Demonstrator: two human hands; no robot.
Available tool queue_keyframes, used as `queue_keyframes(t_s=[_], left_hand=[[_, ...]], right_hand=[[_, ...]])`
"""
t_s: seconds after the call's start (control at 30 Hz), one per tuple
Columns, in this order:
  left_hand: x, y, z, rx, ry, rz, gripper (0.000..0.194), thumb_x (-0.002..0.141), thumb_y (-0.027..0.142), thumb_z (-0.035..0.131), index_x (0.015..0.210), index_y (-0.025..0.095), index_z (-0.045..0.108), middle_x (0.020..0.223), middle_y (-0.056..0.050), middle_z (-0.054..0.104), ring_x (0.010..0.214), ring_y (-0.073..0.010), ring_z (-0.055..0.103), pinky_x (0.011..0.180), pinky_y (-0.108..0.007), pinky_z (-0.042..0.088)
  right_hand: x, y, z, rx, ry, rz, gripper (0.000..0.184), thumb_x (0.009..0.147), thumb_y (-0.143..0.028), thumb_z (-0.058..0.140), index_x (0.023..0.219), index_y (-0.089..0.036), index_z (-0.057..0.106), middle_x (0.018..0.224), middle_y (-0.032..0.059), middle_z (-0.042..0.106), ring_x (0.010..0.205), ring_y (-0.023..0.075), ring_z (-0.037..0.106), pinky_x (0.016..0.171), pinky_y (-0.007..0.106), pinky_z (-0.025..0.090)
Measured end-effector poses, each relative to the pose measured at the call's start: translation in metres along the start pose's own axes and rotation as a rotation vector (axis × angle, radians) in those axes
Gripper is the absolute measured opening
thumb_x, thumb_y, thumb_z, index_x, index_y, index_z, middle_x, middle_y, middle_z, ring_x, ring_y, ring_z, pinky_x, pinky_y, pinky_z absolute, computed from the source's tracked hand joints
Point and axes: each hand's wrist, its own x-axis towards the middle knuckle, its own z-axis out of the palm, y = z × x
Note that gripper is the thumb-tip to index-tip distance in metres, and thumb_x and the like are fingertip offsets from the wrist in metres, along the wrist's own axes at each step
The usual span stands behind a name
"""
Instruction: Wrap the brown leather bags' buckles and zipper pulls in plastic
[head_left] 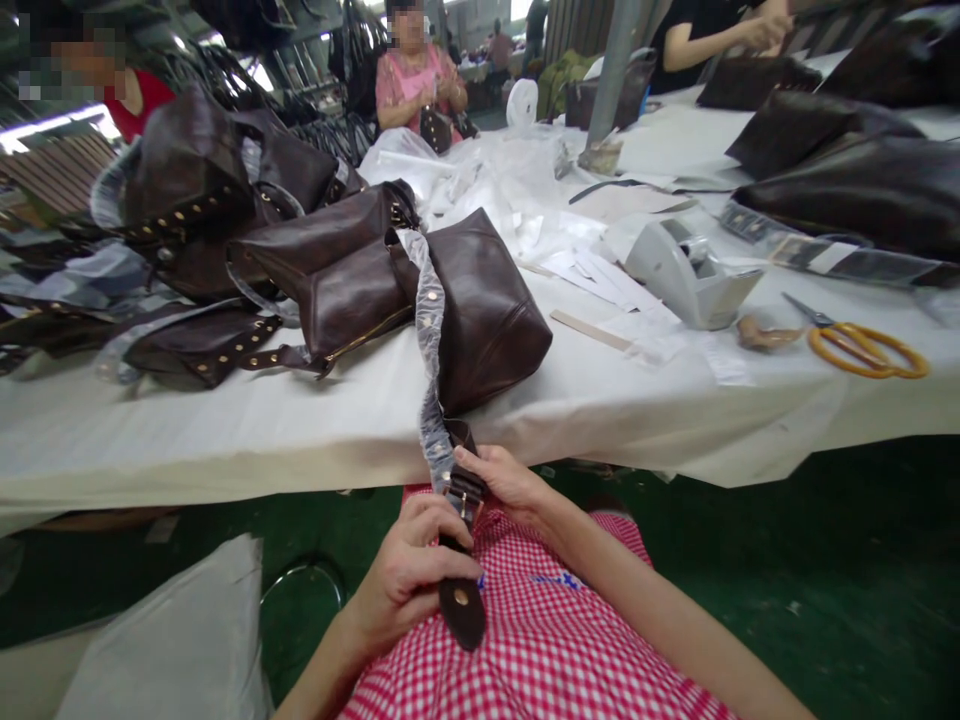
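A dark brown leather bag [480, 310] lies on the white table [300, 420] in front of me. Its long studded strap [433, 380], wrapped in clear plastic film, runs from the bag down over the table edge to my lap. My left hand [409, 575] is closed round the strap's bare lower end, near its rounded tip [461, 605]. My right hand [504, 478] pinches the strap just above, at the buckle [461, 495] where the plastic wrap ends.
More brown bags [210, 200] are piled at the table's left, others [847, 180] at the far right. A grey tape dispenser [686, 270], orange-handled scissors [862, 345], paper strips and plastic sheets lie on the table. Other people work at the far side. A white bag [172, 640] sits by my left knee.
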Motion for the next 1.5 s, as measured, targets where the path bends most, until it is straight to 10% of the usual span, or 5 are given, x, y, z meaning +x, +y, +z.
queue_keyframes(t_s=[0.37, 0.8, 1.0, 1.2, 1.5], left_hand=[[0.002, -0.010, 0.005, 0.177, 0.089, 0.113, 0.025, 0.090, 0.016, 0.052, 0.105, 0.026, 0.070, 0.142, -0.009, 0.037, 0.132, -0.0310, 0.036, 0.108, -0.049, 0.036], [0.008, -0.033, 0.029, 0.368, 0.245, 0.009, 0.017, 0.089, 0.010, 0.046, 0.101, 0.019, 0.053, 0.089, -0.006, 0.065, 0.082, -0.0182, 0.059, 0.078, -0.032, 0.047], [-0.019, -0.064, -0.032, 0.799, 0.076, -0.047, 0.032, 0.086, 0.002, 0.036, 0.084, 0.020, 0.063, 0.075, -0.002, 0.064, 0.075, -0.0176, 0.058, 0.100, -0.043, 0.036], [-0.071, -0.101, -0.108, 0.923, 0.136, -0.570, 0.047, 0.069, -0.005, 0.035, 0.089, 0.018, 0.071, 0.092, -0.010, 0.072, 0.091, -0.0262, 0.064, 0.094, -0.046, 0.044], [0.043, -0.050, -0.053, 0.200, 0.142, -0.532, 0.031, 0.088, 0.035, 0.046, 0.100, 0.022, 0.070, 0.103, -0.007, 0.074, 0.097, -0.0219, 0.067, 0.091, -0.033, 0.049]], right_hand=[[-0.012, -0.010, -0.008, -0.035, -0.064, 0.081, 0.049, 0.066, -0.055, 0.079, 0.077, -0.012, 0.060, 0.056, -0.0013, 0.061, 0.046, 0.0101, 0.054, 0.043, 0.021, 0.043], [-0.013, -0.013, -0.012, 0.140, -0.086, 0.052, 0.053, 0.058, -0.053, 0.085, 0.064, -0.017, 0.047, 0.047, -0.0084, 0.046, 0.038, 0.0032, 0.039, 0.036, 0.016, 0.030], [-0.023, -0.030, -0.055, 0.254, -0.250, 0.106, 0.044, 0.070, -0.054, 0.076, 0.079, -0.018, 0.053, 0.045, -0.0132, 0.036, 0.029, 0.0006, 0.016, 0.029, 0.017, 0.009], [-0.029, -0.016, -0.093, -0.123, 0.085, -0.088, 0.052, 0.064, -0.059, 0.078, 0.071, -0.018, 0.048, 0.052, -0.0074, 0.047, 0.041, 0.0027, 0.035, 0.036, 0.015, 0.022], [-0.046, -0.029, -0.097, -0.324, 0.119, -0.111, 0.057, 0.070, -0.072, 0.064, 0.082, -0.016, 0.055, 0.059, -0.0046, 0.052, 0.043, 0.0045, 0.037, 0.038, 0.017, 0.021]])
